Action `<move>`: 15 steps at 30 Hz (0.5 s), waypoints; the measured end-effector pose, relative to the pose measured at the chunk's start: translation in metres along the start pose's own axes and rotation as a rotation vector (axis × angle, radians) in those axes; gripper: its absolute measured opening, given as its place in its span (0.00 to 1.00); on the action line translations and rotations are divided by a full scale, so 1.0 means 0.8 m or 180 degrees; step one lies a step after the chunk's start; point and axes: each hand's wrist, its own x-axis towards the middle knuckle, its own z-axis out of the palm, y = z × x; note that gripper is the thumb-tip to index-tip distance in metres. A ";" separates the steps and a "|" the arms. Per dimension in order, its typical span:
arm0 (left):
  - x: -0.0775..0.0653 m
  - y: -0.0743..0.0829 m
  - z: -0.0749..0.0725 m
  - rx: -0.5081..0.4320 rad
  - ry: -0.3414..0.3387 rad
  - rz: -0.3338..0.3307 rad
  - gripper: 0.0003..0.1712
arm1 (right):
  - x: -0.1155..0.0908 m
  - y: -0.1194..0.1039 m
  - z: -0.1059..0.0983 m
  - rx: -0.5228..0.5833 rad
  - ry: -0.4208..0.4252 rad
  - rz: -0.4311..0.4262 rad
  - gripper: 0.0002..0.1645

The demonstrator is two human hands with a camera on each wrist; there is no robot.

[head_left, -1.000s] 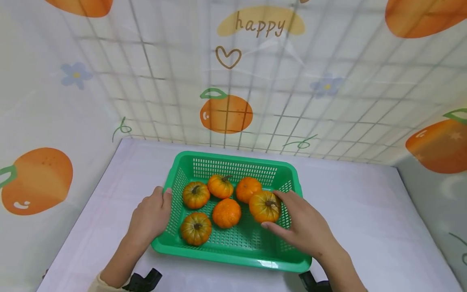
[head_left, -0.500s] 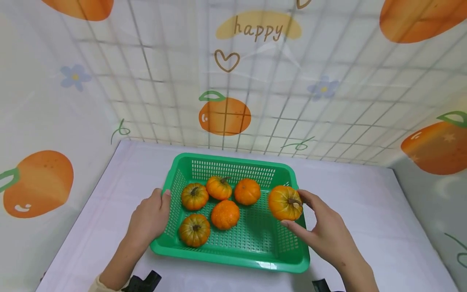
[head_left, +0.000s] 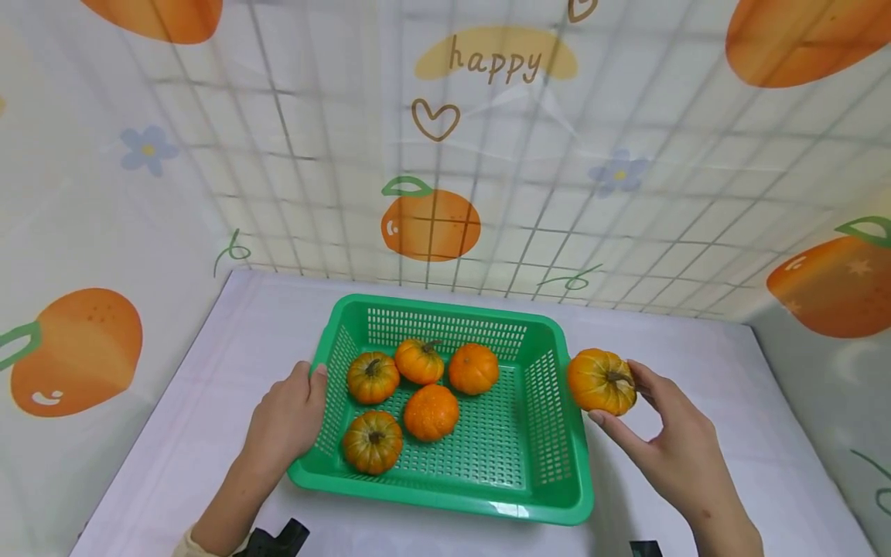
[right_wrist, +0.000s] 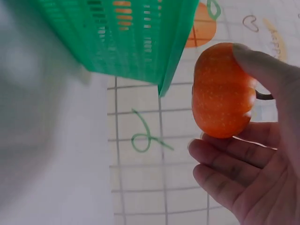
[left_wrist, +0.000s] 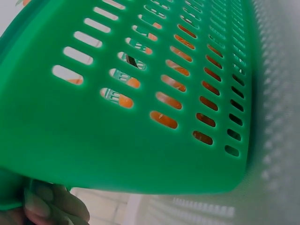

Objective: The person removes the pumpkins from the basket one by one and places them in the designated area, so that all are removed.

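Note:
A green plastic basket [head_left: 445,507] with slotted walls stands on the table. Several small orange pumpkins sit inside it, among them a bumpy pumpkin [head_left: 431,413] in the middle and a greenish-striped pumpkin [head_left: 372,442] at the near left. My left hand [head_left: 288,414] grips the basket's left rim; in the left wrist view its fingers [left_wrist: 56,204] curl at the rim's underside. Just past the basket's right rim, my right hand [head_left: 675,441] pinches one pumpkin [head_left: 602,381] between thumb and fingers. From the right wrist view this pumpkin [right_wrist: 222,91] hangs clear of the table, stem toward the palm.
The table [head_left: 710,371] has a white cover that stretches past the basket on both sides. Behind it rises a wire grid wall [head_left: 529,155] under a sheet printed with oranges. Black wrist mounts [head_left: 278,538] show at the bottom edge.
My right hand has carried the pumpkin rightward, from over the basket's right part to beyond its right rim. My left hand keeps its grip on the left rim.

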 end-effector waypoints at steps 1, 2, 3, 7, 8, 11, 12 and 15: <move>0.000 0.000 0.000 0.0003 0.0005 0.0001 0.23 | 0.000 0.003 0.000 -0.0024 0.0001 0.0042 0.52; 0.000 -0.001 0.000 0.0000 0.0008 0.0004 0.23 | 0.000 0.006 0.000 -0.0038 0.0008 0.0088 0.53; 0.000 -0.001 0.000 -0.0004 0.0011 0.0007 0.24 | 0.000 0.008 0.000 -0.0044 0.0006 0.0149 0.53; 0.000 -0.001 0.000 -0.0017 0.0012 0.0011 0.24 | -0.001 0.017 0.004 0.0020 0.0028 0.0367 0.54; 0.000 -0.001 0.000 -0.0024 0.0007 0.0008 0.23 | -0.001 0.019 0.005 0.0030 0.0035 0.0407 0.53; 0.001 -0.001 0.002 -0.0041 0.0001 0.0001 0.23 | 0.000 0.025 0.010 0.0019 0.0026 0.0489 0.52; 0.001 -0.002 0.002 -0.0050 0.0001 0.0003 0.23 | 0.000 0.027 0.011 0.0001 0.0011 0.0518 0.51; 0.001 -0.002 0.002 -0.0081 0.0005 0.0012 0.24 | 0.002 0.032 0.018 -0.0055 -0.0071 0.0642 0.52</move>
